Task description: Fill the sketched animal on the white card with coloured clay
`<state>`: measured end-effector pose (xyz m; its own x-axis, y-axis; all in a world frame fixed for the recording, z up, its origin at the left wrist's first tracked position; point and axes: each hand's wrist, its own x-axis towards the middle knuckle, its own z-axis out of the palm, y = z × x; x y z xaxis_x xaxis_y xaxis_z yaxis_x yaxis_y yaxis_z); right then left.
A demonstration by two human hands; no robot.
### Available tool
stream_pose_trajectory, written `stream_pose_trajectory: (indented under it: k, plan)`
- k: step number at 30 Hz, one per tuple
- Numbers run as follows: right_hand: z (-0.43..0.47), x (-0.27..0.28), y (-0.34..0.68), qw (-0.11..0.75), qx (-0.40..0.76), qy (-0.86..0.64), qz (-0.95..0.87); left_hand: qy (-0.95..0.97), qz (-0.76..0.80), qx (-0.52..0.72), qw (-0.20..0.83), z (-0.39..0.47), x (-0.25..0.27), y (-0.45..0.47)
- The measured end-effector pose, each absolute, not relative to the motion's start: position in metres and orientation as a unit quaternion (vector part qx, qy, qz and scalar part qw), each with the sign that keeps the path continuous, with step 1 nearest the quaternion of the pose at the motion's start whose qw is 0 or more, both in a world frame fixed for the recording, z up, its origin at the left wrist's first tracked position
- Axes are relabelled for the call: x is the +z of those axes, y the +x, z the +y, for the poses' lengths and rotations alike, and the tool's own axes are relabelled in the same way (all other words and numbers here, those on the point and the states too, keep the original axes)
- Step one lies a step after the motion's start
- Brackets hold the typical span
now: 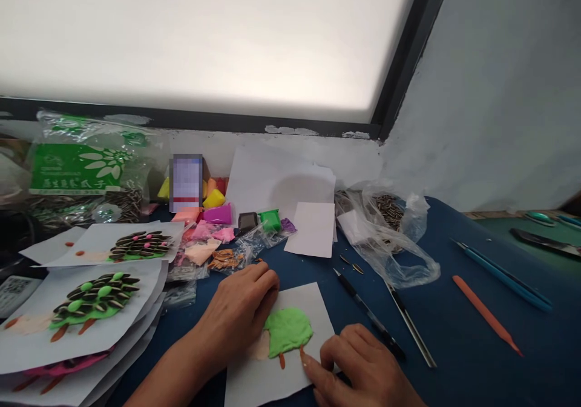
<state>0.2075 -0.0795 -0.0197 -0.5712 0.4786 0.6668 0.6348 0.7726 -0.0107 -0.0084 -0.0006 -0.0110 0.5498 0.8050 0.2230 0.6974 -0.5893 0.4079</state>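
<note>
A white card (245, 389) lies in front of me with a rounded green clay shape (288, 332) on it. A pale peach clay piece (259, 347) joins its left side, partly covered by my left hand. Two thin brown clay strips (282, 361) stick out below the green. My left hand (242, 301) rests over the card's upper left edge, its fingers curled; whatever they hold, if anything, is hidden. With an outstretched fingertip, my right hand (363, 367) touches the right brown strip, its other fingers bent and holding nothing visible.
Cards with seed-covered clay figures (97, 298) are stacked at left. Behind lie clay packets (218, 214), blank paper (313, 228) and a phone (186, 183). Seeds fill a plastic bag (390, 225). On the right lie a pen (367, 313), an orange tool (485, 313) and blue tweezers (503, 277).
</note>
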Motion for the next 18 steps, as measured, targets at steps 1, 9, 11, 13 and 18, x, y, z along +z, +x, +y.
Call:
stream_pose_trajectory:
  k: [1,9,11,13,18]
  plan:
    - [-0.0796,-0.0193,0.2079,0.333,-0.115,-0.313,-0.882,0.87,0.431,0.195,0.137,-0.0004,-0.0108,-0.0083]
    - [-0.0783,-0.0204,0.207,0.317,-0.117,-0.319,-0.885,0.873,0.425,0.2,0.129,-0.0021,-0.0137,-0.0091]
    - [-0.0788,-0.0209,0.2073,0.327,-0.115,-0.322,-0.881,0.874,0.422,0.204,0.128,-0.002,-0.015,-0.0093]
    - [-0.0789,-0.0207,0.2085,0.332,-0.117,-0.321,-0.879,0.874,0.419,0.208,0.129,-0.0015,-0.0156,-0.0092]
    - [-0.0766,-0.0203,0.211,0.322,-0.116,-0.313,-0.886,0.876,0.415,0.214,0.121,-0.0004,-0.0151,-0.0084]
